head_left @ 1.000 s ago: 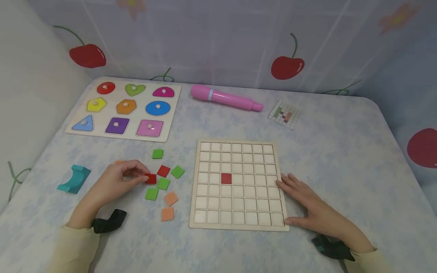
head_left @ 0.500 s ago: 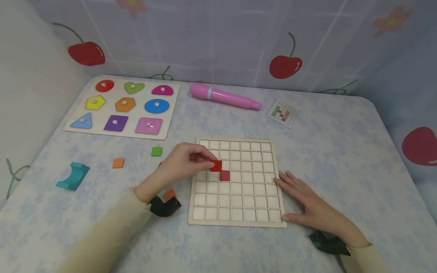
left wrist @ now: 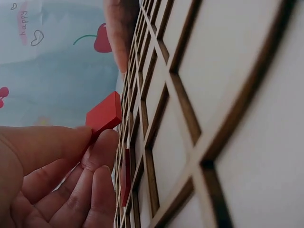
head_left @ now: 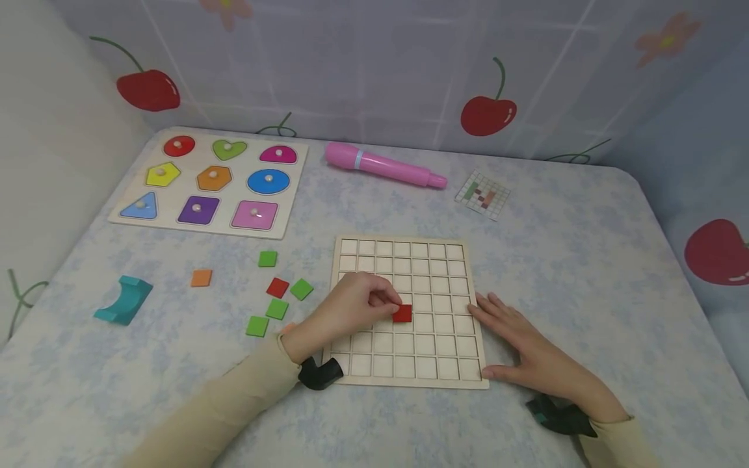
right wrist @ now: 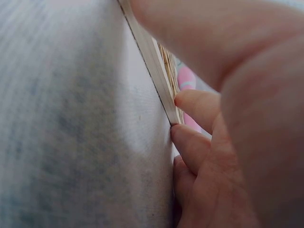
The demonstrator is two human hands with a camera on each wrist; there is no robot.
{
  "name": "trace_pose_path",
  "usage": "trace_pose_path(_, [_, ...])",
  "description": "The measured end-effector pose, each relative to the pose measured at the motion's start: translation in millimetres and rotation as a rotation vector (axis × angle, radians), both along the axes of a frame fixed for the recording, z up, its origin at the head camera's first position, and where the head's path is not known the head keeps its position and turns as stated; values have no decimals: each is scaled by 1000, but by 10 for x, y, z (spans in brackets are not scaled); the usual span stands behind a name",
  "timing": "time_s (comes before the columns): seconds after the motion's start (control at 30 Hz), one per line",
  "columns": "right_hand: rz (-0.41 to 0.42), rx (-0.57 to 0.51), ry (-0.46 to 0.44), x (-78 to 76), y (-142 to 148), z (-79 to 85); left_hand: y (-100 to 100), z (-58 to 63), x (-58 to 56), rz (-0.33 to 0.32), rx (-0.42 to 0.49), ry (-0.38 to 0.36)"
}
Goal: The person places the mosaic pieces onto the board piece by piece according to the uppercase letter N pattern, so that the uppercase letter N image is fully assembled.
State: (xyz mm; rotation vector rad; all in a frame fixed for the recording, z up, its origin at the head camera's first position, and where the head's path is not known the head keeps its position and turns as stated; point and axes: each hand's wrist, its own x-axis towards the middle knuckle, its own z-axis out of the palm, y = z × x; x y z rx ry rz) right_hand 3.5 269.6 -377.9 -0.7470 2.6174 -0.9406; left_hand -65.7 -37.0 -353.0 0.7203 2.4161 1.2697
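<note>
Between thumb and fingertips, my left hand [head_left: 358, 307] pinches a red square tile [head_left: 402, 313] over the middle of a wooden grid board [head_left: 409, 383]. In the left wrist view, that tile is tilted and close above the grid. A second red tile [left wrist: 126, 178] sits in a grid cell beyond the fingers; in the head view the hand hides it. My right hand [head_left: 526, 344] rests at the board's right side with fingers extended, thumb near the lower corner. The right wrist view has its fingertips [right wrist: 183, 133] touching the board's edge.
Left of the board lie several green tiles [head_left: 277, 309], a red tile [head_left: 277, 287] and an orange tile [head_left: 201, 278]. A teal arch block [head_left: 125, 300] is farther left. Behind are a shape puzzle [head_left: 234, 225], a pink pen-shaped toy [head_left: 389, 167] and a pattern card [head_left: 483, 195].
My left hand has picked up a red tile from the loose ones on the left and carried it right, over the board's middle. The right hand has stayed at the board's edge.
</note>
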Motion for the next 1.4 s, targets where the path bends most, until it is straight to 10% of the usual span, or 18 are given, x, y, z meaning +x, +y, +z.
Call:
trace_pose_path(1.03, [-6,15,9,-8,-14,-1,24,-7,20,-33,-54,15])
trace_pose_path(1.4, [-7,34,-2,0,-7,-15,-814,238,-125,160,31,-16])
